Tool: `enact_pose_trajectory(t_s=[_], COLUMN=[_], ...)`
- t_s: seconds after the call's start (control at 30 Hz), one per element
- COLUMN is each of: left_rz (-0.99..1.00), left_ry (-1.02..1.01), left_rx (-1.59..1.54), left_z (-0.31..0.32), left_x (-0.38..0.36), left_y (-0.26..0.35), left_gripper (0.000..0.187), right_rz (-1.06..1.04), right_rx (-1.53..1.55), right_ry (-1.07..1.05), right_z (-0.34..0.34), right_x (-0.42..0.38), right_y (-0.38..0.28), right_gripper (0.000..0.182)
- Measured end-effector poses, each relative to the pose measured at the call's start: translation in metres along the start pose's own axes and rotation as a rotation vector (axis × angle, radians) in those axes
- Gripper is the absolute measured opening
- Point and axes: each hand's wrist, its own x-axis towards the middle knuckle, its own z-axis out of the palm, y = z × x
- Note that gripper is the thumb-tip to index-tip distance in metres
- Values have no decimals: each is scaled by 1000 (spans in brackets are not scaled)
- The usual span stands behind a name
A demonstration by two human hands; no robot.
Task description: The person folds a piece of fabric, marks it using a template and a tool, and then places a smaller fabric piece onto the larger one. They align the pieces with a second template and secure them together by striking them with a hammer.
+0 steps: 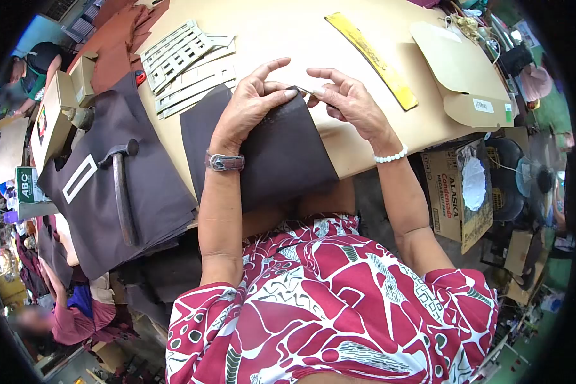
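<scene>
The left hand (253, 102) pinched the top corner of a dark sheet (285, 150), its thumb laid on the near face, while the right hand (355, 102) sat just beside that corner at 3 o'clock, its thumb and fingers curled towards a thin, small thing (310, 94); whether they were closed on it could not be told. With 12 o'clock pointing away from the person, the sheet spread down from the grip towards 6 o'clock, its near part reaching past the edge of the table (288, 32) over the lap. Another dark layer (195, 125) showed at 8 o'clock of the grip, though whether it was a fold or a separate piece was unclear. Pale slotted templates (176, 57) lay overlapped near 10 o'clock, a yellow strip (365, 54) lay slantwise near 2 o'clock, and a tan folder (445, 70) stretched out at 3 o'clock, beyond the right hand. Well apart, towards 8 o'clock, a hammer (121, 192) rested on a stack of dark sheets (157, 208), with a white rectangular frame (80, 178) near it.
</scene>
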Motion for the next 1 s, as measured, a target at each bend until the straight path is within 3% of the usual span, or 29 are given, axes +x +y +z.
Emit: enact_pose_trajectory(t_s=[1.0], left_rz=[-22], left_ry=[-48], left_rx=[37], left_z=[4], left_x=[-4], left_y=[8], left_gripper=[61], right_rz=[-19], right_rx=[60], right_ry=[-15], right_z=[-3], right_x=[-3], right_y=[5], right_gripper=[51])
